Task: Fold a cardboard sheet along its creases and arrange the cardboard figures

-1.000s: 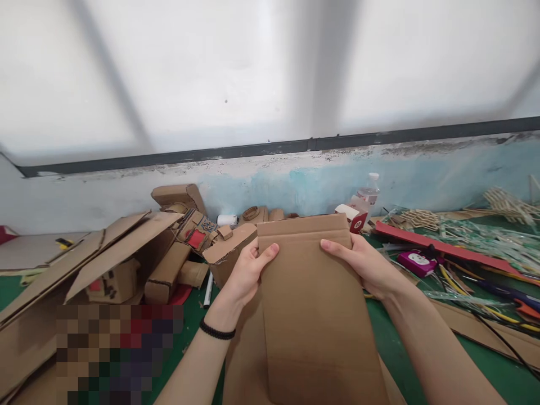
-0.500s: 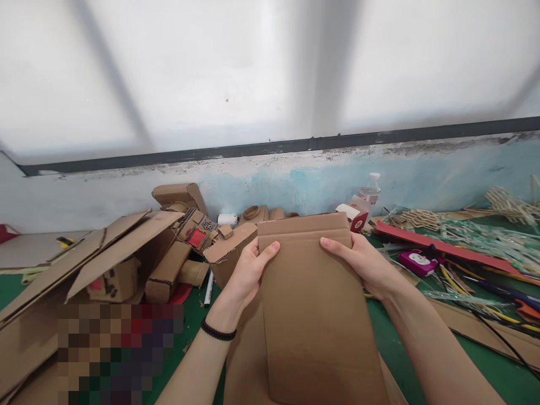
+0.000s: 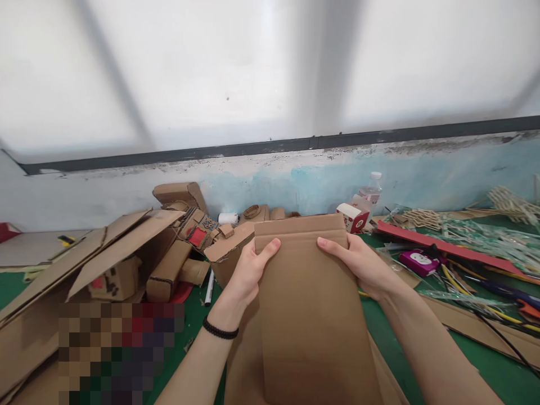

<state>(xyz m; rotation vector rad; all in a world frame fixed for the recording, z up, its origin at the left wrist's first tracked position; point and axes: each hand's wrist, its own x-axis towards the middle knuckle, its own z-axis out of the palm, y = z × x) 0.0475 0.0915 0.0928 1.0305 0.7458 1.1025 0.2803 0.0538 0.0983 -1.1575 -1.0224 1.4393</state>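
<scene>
Both hands hold the cardboard panel [image 3: 312,326] in the middle of the view, just in front of the body, its far end tipped up off the green surface [image 3: 392,337]. The left hand [image 3: 247,273] has its grip closed on the left edge, and the right hand [image 3: 363,264] matches it on the right edge, each thumb flat on the near face with the fingers tucked behind. Gripping at opposite edges probably keeps the panel level and stops it from twisting. The thumbs press just below a crease [image 3: 300,232] near the far end (perhaps to steady the board beside its weakest line). Beneath the panel, a larger cardboard sheet [image 3: 242,360] shows at both sides. The cardboard pieces [image 3: 166,270] heaped at the left, the marker [image 3: 209,288] and the purple case [image 3: 418,262] at the right lie apart from the hands, which seems to leave the arms working room.
</scene>
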